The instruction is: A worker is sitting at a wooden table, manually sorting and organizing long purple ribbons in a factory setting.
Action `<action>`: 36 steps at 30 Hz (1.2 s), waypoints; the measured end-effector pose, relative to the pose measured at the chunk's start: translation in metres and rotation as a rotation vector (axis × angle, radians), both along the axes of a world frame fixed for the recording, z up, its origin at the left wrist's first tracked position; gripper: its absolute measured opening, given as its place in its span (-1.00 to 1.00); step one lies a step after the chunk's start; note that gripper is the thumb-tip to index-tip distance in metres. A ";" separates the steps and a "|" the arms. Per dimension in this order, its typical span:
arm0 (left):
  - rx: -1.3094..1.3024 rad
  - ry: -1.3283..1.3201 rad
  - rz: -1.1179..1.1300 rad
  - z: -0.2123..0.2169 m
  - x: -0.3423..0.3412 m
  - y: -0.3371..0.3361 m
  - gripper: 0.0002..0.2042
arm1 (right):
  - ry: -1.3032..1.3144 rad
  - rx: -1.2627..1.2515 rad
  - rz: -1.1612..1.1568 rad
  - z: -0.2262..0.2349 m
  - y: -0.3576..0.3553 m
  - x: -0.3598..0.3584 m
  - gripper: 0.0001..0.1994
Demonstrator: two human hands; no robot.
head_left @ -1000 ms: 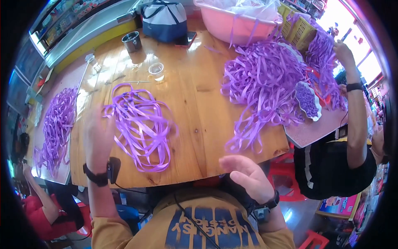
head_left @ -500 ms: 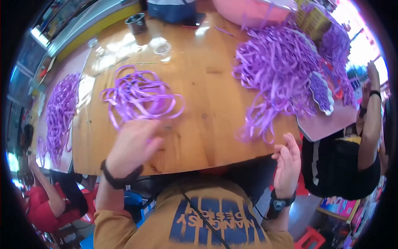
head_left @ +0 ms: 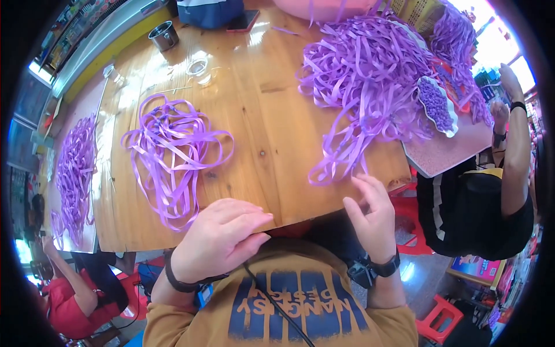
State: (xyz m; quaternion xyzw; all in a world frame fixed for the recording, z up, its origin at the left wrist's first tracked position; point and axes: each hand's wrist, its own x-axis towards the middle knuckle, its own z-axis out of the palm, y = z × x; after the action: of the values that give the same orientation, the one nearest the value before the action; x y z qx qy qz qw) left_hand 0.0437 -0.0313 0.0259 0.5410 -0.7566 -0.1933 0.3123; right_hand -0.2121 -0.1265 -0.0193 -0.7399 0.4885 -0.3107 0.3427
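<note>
My left hand (head_left: pixel 218 238) hovers at the table's front edge, loosely bent, with thumb and fingers a little apart and nothing visible in it. Just beyond it lies a loose heap of shiny purple ribbon loops (head_left: pixel 173 139), one long loop trailing toward my wrist. My right hand (head_left: pixel 374 217) is open at the front right edge, thumb away from the fingers. Its fingertips are beside the hanging end of a large pile of purple ribbons (head_left: pixel 370 75); whether they touch it I cannot tell.
On the wooden table (head_left: pixel 254 133) stand a metal cup (head_left: pixel 163 36) and a small clear dish (head_left: pixel 198 67). A white scalloped tray (head_left: pixel 452 124) holds purple beads. A pink basin (head_left: pixel 324 8) sits at the back. More ribbons (head_left: pixel 78 168) lie far left. Co-workers sit on both sides.
My left hand has drawn back from the left ribbon heap toward me, and a loop there now stretches nearer. My right hand has moved left, toward the hanging ribbon end. The view has shifted slightly.
</note>
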 end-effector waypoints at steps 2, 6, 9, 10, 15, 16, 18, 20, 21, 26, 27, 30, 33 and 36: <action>0.026 0.041 -0.092 0.000 -0.006 -0.004 -0.73 | 0.160 -0.147 0.016 -0.001 0.002 -0.006 -0.73; 0.054 0.076 -0.136 -0.003 -0.015 -0.010 -0.75 | 0.039 0.010 0.095 0.006 0.012 -0.009 -0.76; 0.089 0.219 -0.240 -0.007 -0.029 -0.016 -0.67 | -0.153 0.202 0.463 0.029 0.021 -0.012 -0.81; 0.258 0.368 -0.249 -0.001 -0.038 -0.018 -0.62 | -0.269 0.196 0.585 0.027 0.021 -0.012 -0.82; 0.471 0.575 -0.448 -0.018 -0.055 -0.027 -0.66 | -0.608 0.189 0.636 0.043 0.021 -0.012 -0.84; 0.420 0.574 -0.478 -0.025 -0.053 -0.027 -0.73 | -0.679 0.208 0.540 0.041 0.024 -0.015 -0.89; 0.468 0.644 -0.430 -0.024 -0.046 -0.022 -0.84 | -0.863 0.146 0.482 0.029 0.017 -0.014 -0.92; 0.519 0.651 -0.448 -0.023 -0.034 -0.019 -0.84 | -1.032 0.335 0.376 0.025 0.019 -0.010 -0.93; 0.498 0.666 -0.461 -0.022 -0.031 -0.020 -0.81 | -1.074 0.414 0.343 0.025 0.020 -0.008 -0.94; 0.436 0.635 -0.278 -0.012 -0.045 -0.023 -0.63 | -0.929 0.327 0.332 0.030 0.024 0.010 -0.85; 0.555 0.875 -0.285 -0.008 -0.053 -0.022 -0.64 | -0.796 0.244 0.363 0.031 0.023 0.010 -0.85; 0.708 1.133 -0.290 -0.012 -0.060 -0.018 -0.67 | -0.585 0.140 0.409 0.033 0.025 0.007 -0.88; 0.748 0.859 -0.236 -0.018 -0.040 -0.014 -0.71 | -0.986 0.426 0.266 0.032 0.029 0.007 -0.91; 0.719 0.651 -0.265 -0.010 -0.013 -0.006 -0.72 | -1.029 0.671 0.248 0.033 0.023 -0.018 -0.91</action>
State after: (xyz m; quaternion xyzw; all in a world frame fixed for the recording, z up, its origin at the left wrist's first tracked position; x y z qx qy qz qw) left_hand 0.0310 -0.0374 0.0158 0.4252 -0.5674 -0.6388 0.2987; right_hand -0.2297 -0.1034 0.0139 -0.3990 0.2424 -0.4147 0.7811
